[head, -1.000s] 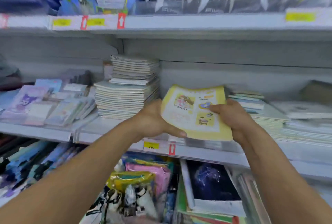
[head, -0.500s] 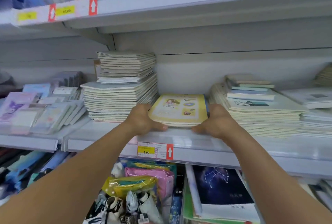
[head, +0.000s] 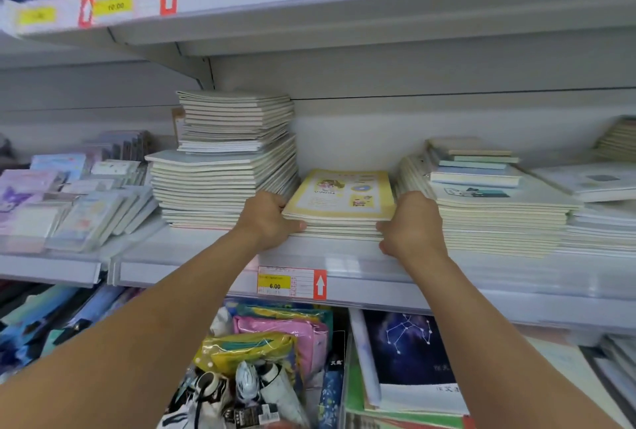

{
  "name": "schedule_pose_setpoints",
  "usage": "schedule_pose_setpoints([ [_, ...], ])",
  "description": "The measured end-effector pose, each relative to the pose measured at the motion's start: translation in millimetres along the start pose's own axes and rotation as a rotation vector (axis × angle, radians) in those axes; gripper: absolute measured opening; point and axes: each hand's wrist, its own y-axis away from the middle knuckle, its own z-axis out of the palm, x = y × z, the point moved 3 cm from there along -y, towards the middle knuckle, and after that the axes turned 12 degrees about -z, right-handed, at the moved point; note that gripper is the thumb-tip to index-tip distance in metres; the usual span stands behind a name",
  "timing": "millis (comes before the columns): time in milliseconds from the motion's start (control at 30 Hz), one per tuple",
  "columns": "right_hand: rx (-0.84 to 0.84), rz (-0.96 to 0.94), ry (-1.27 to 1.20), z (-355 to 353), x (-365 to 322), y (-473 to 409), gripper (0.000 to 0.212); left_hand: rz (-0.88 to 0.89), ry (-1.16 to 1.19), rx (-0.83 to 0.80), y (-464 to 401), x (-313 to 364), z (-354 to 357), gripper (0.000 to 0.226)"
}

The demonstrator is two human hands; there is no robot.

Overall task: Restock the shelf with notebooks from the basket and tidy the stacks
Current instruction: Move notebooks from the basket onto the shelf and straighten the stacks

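On the far left of the shelf (head: 192, 249) lie flat plastic-wrapped stationery packs (head: 79, 201), then a tall stack (head: 223, 160) of pale notebooks, its upper part narrower than its lower.

Just right of it, the left hand (head: 266, 222) curls round the left near corner of the yellow-covered notebooks (head: 340, 203), thumb lying along the front edges. This short pile sits in the gap between the tall stack and the right stack (head: 495, 215), near the front lip of the shelf. The right hand (head: 413, 225) holds the pile's right near corner, fingers bent round its side.

The notebooks look thin, soft-covered and light singly; together they should flex and fan out, and smooth covers probably slide on one another (so the top copy may skate if pushed alone). Squeezing both side edges at once, as the hands sit now, seems the sound way to square them.

The right stack carries a few smaller books on top, slightly askew.

The basket is not clearly in view; below the shelf, bagged goods (head: 261, 356) and a dark constellation-covered book (head: 409, 346) fill the lower level, in what I cannot tell.
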Motion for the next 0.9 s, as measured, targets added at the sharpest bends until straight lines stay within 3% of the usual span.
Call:
schedule_pose_setpoints([
  [67, 0.046, -0.099, 0.093, -14, -18, 11, 0.024, 0.054, -0.118, 0.023, 16, 2, -14, 0.033],
  [133, 0.169, -0.293, 0.209, -28, -50, 27, 0.012, 0.160, -0.215, 0.127, 45, 3, -36, 0.058],
  [167, 0.231, -0.406, 0.198, -29, -67, 37, 0.011, 0.200, -0.195, 0.165, 64, -2, -47, 0.060],
  [233, 0.247, -0.600, -0.034, -14, -95, 64, 0.016, 0.214, -0.130, 0.172, 103, -25, -69, 0.038],
  [267, 0.160, -0.651, -0.174, 2, -102, 79, 0.019, 0.176, -0.141, 0.133, 121, -42, -77, 0.028],
  [333, -0.197, -0.729, -0.269, 56, -106, 119, 0.020, 0.040, -0.219, -0.014, 150, -89, -86, 0.023],
  [400, -0.751, -0.748, -0.132, 129, -91, 174, 0.018, -0.072, -0.327, -0.140, 174, -140, -87, 0.025],
  [467, -1.279, -0.633, 0.087, 199, -55, 236, 0.041, -0.149, -0.415, -0.204, 193, -187, -84, 0.026],
  [533, -1.481, -0.538, 0.270, 252, -16, 292, 0.065, -0.209, -0.558, -0.338, 206, -219, -82, 0.030],
  [633, -1.370, -0.343, 0.321, 307, 30, 349, 0.075, -0.279, -0.618, -0.534, 210, -239, -87, 0.035],
  [767, -1.205, -0.045, 0.269, 344, 70, 386, 0.137, -0.239, -0.761, -0.569, 203, -258, -90, 0.042],
  [833, -1.164, -0.074, 0.319, 351, 79, 394, 0.149, -0.261, -0.828, -0.644, 202, -268, -85, 0.045],
  [900, -1.136, -0.148, 0.372, 353, 82, 393, 0.146, -0.291, -0.830, -0.697, 202, -275, -81, 0.047],
])
